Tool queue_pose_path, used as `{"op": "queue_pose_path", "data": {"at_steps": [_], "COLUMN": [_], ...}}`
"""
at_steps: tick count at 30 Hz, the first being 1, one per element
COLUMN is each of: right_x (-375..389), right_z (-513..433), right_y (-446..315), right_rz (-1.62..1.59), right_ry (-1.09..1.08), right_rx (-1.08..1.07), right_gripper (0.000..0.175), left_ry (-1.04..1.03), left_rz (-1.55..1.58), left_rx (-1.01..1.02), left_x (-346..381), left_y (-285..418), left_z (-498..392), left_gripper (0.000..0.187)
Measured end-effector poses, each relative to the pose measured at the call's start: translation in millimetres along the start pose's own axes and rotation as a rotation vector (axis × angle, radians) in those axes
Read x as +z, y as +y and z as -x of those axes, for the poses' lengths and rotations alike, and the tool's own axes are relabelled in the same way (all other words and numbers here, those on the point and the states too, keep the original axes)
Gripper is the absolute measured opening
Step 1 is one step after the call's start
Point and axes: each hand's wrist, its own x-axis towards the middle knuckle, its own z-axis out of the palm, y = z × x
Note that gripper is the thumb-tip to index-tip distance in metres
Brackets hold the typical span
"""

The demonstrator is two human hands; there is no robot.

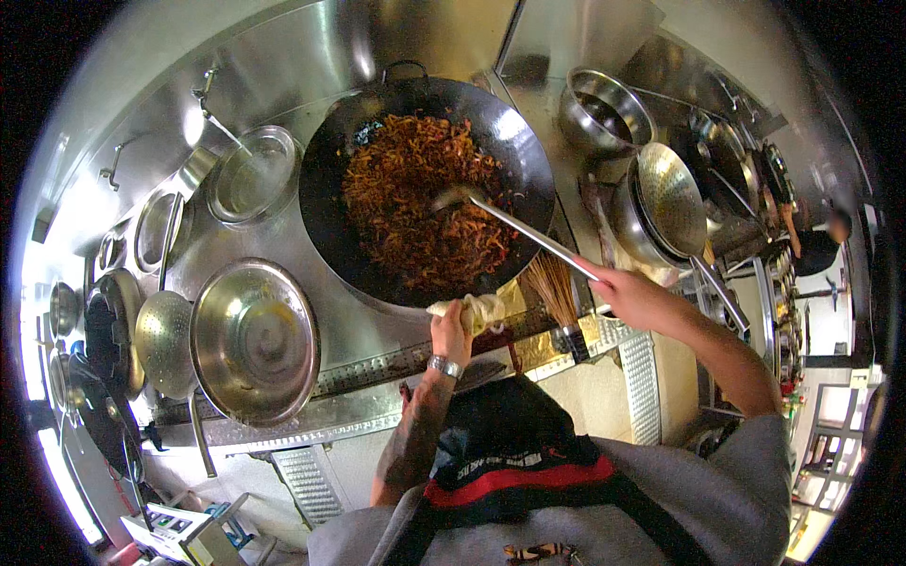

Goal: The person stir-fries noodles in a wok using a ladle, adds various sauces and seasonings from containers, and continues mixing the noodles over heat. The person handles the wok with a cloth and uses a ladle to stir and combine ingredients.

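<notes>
A large black wok (322, 212) with a loop handle at its far rim sits on the steel range. Browned, shredded food (403, 184) covers much of its inside. My left hand (451, 332), with a watch on its wrist, grips a pale folded cloth (485, 311) at the wok's near rim. My right hand (614, 290) is closed on the long metal handle of a wok ladle (527, 230); the ladle's head rests in the food, partly blurred. A bamboo wok brush (555, 286) stands just right of the near rim, between my two hands.
A wide steel basin (255, 343) and a perforated skimmer (164, 344) lie to the left. Behind them are a pot of water (255, 177) under a faucet (219, 127). At right stand a steel bowl (609, 113) and a perforated strainer (672, 198) over pots. Another person (817, 244) stands far right.
</notes>
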Motion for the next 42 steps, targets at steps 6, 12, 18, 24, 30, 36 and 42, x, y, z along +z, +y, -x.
{"op": "queue_pose_path", "data": {"at_steps": [6,12,18,24,30,36,42], "right_x": [-36,-22,-23,-14,-16,-16,-4], "right_z": [1,-3,-20,-30,-12,-14,-7], "right_y": [-38,-33,-12,16,-2,-14,-21], "right_rz": [-0.08,-0.17,-0.2,-0.138,-0.229,-0.126,-0.264], "right_ry": [0.171,0.099,0.132,0.212,0.156,0.288,0.124], "right_rx": [-0.083,-0.058,-0.079,-0.115,0.027,-0.174,0.024], "right_gripper": [0.044,0.045,0.044,0.045,0.048,0.048,0.046], "left_ry": [0.04,0.038,0.024,-0.007,-0.017,-0.025,-0.092], "left_rz": [0.258,0.267,0.275,0.068,0.237,0.199,0.245], "left_rx": [-0.206,-0.226,-0.207,-0.029,-0.159,-0.177,-0.24], "left_x": [-4,-9,-9,-8,-11,-9,-4], "left_y": [0,-6,-8,-5,-6,4,12], "left_z": [-2,-5,-4,0,-5,-2,1], "left_gripper": [0.019,0.021,0.022,0.02,0.017,0.022,0.023]}}
